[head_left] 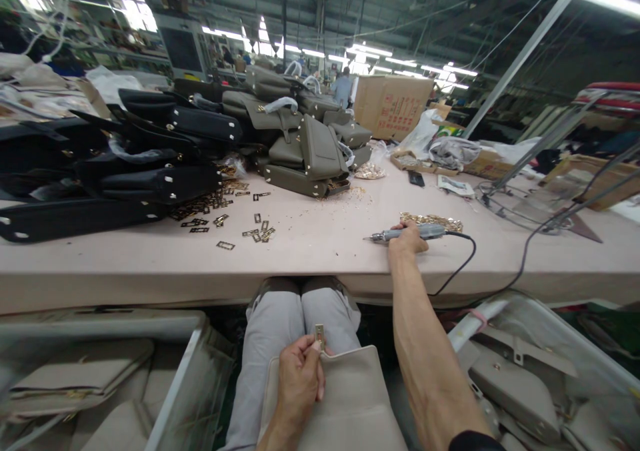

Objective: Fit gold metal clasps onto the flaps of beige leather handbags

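Note:
Across my lap lies a beige handbag (pixel 353 398) with its flap edge toward the table. My left hand (pixel 300 378) pinches a small gold metal plate (pixel 319 333) at that flap edge. Out over the table, my right hand (pixel 409 239) is wrapped round a grey electric screwdriver (pixel 431 230), its bit pointing left and its cord trailing to the right. Just behind the screwdriver is a pile of gold metal pieces (pixel 440 221). Several loose rectangular metal plates (pixel 259 232) are scattered on the table left of centre.
Black handbags (pixel 165 184) and olive handbags (pixel 310 151) are heaped at the back left. A cardboard box (pixel 393 104) stands behind. A wire stand (pixel 515 191) is at the right. Bins of beige bags (pixel 185 378), (pixel 515 378) flank my legs below the table edge (pixel 150 274).

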`<action>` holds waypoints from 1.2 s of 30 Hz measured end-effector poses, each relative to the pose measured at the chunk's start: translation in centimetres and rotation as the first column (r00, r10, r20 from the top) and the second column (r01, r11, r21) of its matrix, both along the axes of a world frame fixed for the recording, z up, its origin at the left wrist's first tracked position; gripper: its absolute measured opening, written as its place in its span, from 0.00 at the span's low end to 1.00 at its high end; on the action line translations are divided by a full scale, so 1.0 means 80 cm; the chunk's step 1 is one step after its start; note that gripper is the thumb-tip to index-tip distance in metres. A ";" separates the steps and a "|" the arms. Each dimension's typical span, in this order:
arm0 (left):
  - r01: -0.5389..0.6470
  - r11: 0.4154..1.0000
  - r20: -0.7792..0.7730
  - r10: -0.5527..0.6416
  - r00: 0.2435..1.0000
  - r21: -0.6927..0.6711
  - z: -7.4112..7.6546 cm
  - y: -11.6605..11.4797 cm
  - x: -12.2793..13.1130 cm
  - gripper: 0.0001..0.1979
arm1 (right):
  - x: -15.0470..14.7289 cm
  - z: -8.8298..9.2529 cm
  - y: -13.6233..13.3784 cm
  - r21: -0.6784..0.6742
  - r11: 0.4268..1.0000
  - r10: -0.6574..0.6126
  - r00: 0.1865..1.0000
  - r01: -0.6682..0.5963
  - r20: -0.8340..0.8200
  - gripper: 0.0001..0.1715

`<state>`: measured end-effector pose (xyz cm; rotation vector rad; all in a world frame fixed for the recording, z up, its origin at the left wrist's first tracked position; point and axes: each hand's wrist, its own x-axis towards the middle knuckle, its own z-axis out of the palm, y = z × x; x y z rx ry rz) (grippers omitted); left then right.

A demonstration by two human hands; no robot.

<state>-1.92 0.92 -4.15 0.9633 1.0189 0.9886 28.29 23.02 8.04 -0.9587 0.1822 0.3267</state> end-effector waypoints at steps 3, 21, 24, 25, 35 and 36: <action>0.002 1.000 -0.005 -0.002 1.000 0.000 -0.002 0.000 0.000 0.23 | -0.001 0.001 0.000 -0.003 1.000 -0.005 1.000 0.005 -0.002 0.22; -0.001 1.000 0.009 0.001 1.000 -0.013 0.000 0.001 0.001 0.25 | -0.004 0.003 -0.003 -0.017 1.000 -0.015 1.000 0.015 -0.008 0.22; 0.002 1.000 0.011 -0.001 1.000 -0.012 -0.003 0.002 0.000 0.24 | -0.003 0.003 -0.002 -0.017 1.000 -0.021 1.000 0.021 -0.009 0.23; 0.003 1.000 0.012 -0.003 1.000 -0.014 -0.004 0.002 0.000 0.24 | -0.003 0.004 -0.003 -0.018 1.000 -0.022 1.000 0.022 -0.010 0.23; 0.003 1.000 0.019 -0.003 1.000 -0.011 -0.001 0.002 0.000 0.24 | -0.003 0.003 -0.005 -0.024 0.999 -0.027 1.000 0.026 -0.006 0.22; 0.006 1.000 0.020 -0.006 1.000 -0.011 0.000 0.002 0.000 0.24 | -0.003 0.003 -0.005 -0.025 0.999 -0.027 1.000 0.027 -0.004 0.23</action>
